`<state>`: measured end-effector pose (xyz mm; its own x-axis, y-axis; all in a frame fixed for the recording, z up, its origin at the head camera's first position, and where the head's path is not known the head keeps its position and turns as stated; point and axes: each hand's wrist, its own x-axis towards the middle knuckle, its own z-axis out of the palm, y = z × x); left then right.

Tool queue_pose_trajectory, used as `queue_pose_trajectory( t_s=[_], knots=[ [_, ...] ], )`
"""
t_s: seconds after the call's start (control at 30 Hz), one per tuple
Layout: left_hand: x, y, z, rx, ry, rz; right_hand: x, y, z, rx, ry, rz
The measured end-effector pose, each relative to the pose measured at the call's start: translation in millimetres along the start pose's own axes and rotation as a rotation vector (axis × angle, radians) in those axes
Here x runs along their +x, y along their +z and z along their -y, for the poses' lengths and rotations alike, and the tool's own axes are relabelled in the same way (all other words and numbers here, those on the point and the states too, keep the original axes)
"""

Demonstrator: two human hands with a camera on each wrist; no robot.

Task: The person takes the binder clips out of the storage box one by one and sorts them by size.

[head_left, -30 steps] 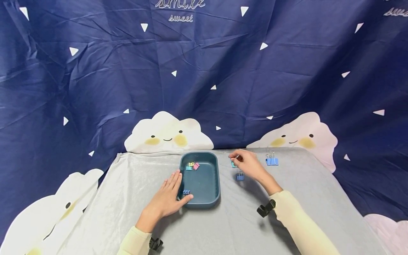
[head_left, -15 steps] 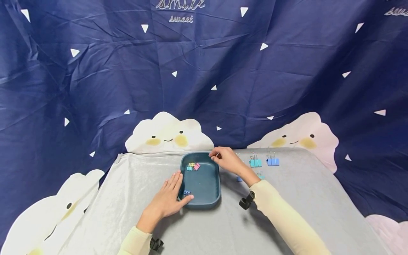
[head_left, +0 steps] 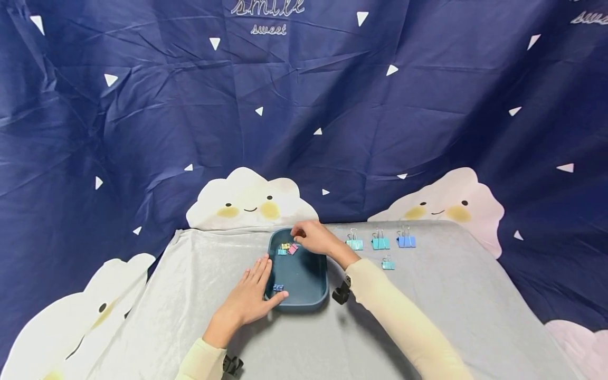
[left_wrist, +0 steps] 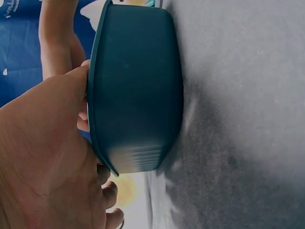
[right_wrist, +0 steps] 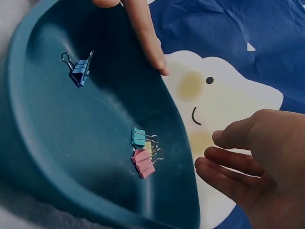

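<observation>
My left hand [head_left: 249, 293] rests on the left rim of a dark teal tray [head_left: 309, 279], fingers straight, thumb over the near-left corner. Its wrist view shows the tray's outer wall [left_wrist: 138, 86]. My right hand [head_left: 313, 237] hovers over the tray's far right end. In its own wrist view nothing shows between the loosely bent fingers [right_wrist: 224, 179]. Close by in the tray lie small binder clips: a teal one [right_wrist: 138, 137], a yellow one [right_wrist: 148, 147] and a pink one [right_wrist: 144, 163]. A blue binder clip [right_wrist: 80, 71] sits apart at the near end.
On the grey cloth [head_left: 451, 295] right of the tray, a back row holds a light teal clip [head_left: 354, 244], a teal clip [head_left: 380, 243] and a blue clip [head_left: 406, 241]. A smaller teal clip [head_left: 388, 264] lies in front. A printed curtain [head_left: 332, 105] hangs behind.
My right hand has moved left from beside the light teal clip to over the tray, uncovering the back row. The sleeve now hides the dark blue clip on the cloth. Left hand unmoved.
</observation>
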<state>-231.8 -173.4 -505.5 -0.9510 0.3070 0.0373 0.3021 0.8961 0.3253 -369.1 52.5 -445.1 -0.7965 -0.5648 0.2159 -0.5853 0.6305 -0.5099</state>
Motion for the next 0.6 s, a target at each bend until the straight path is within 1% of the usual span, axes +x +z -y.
queue_pose_trajectory(
  t_s=[0.13,0.27,0.4,0.47,0.6],
  knots=[
    [0.1,0.6,-0.7,-0.001,0.004,0.0,6.3,9.2,-0.5,-0.016,0.011,0.009],
    [-0.6,0.6,0.0,-0.005,0.01,-0.003,11.5,18.3,-1.8,-0.032,0.052,0.06],
    [-1.0,0.3,0.5,-0.007,0.015,-0.01,15.2,28.7,-5.2,-0.049,0.088,0.168],
    [-0.7,-0.1,0.5,0.004,0.012,-0.003,16.6,34.0,-6.2,-0.069,0.101,0.222],
    [-0.3,0.0,0.0,0.005,0.012,-0.007,17.2,44.6,-5.9,-0.161,0.095,0.323]
  ],
)
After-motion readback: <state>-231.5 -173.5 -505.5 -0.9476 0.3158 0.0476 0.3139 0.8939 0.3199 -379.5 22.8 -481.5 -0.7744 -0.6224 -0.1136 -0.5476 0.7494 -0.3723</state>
